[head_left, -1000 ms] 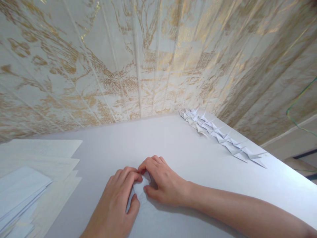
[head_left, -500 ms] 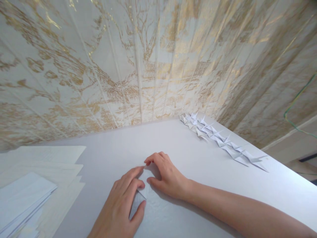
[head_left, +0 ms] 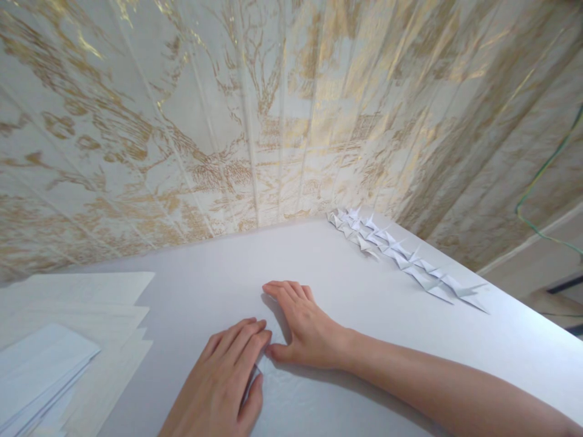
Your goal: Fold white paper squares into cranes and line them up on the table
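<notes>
My left hand (head_left: 232,364) lies over a small folded piece of paper (head_left: 257,368) on the white table. Its fingers are stretched out and its thumb stands apart from them. Most of that paper is hidden beneath the palm and fingers; only a thin edge shows between thumb and index finger. To its right, my right hand (head_left: 307,328) rests on the tabletop with extended fingers and a spread thumb. The tip of that thumb comes close to my left fingertips; whether it touches the paper I cannot tell. No object shows in the right hand.
Several folded white paper cranes (head_left: 401,258) stand in rows along the right edge of the table (head_left: 218,273). Sheets of cream paper (head_left: 122,309) lie at the left, with folded white paper (head_left: 50,358) on top. A gold-patterned curtain (head_left: 218,121) hangs behind the table.
My left fingers have flattened and drawn nearer over the paper, covering most of it. My right fingertips have come away from the paper's tip and straightened out.
</notes>
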`<state>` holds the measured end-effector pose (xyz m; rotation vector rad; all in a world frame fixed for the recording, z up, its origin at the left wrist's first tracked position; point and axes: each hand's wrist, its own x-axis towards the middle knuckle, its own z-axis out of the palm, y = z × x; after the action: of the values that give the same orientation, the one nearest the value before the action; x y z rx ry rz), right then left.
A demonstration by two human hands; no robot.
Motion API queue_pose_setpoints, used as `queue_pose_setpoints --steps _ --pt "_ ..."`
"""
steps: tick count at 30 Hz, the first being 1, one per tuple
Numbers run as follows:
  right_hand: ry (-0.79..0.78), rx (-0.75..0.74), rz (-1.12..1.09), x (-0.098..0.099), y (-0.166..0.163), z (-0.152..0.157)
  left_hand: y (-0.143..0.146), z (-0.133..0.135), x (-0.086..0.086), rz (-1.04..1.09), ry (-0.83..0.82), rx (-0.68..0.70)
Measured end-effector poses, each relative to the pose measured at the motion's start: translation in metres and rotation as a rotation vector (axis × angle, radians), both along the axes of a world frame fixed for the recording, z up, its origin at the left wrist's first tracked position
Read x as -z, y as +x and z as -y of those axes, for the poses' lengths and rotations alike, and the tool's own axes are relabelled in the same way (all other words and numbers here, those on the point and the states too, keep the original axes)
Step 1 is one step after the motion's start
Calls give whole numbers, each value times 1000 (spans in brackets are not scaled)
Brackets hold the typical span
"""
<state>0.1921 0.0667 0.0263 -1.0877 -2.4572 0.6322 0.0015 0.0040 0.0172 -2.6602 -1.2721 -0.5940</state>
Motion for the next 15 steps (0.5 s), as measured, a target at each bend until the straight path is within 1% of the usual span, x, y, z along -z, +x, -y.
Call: queue_pose_setpoints --steps 3,9,12,15 --pt "17 -10 -2 1 0 0 -1 0 2 -54 44 16" --pt "19 -41 5 3 -3 5 -4 2 7 -61 69 19" --pt "9 -92 -3 5 -6 11 -3 1 4 -58 68 7" --pt "8 -97 -21 6 -7 16 -1 0 0 -46 52 1"
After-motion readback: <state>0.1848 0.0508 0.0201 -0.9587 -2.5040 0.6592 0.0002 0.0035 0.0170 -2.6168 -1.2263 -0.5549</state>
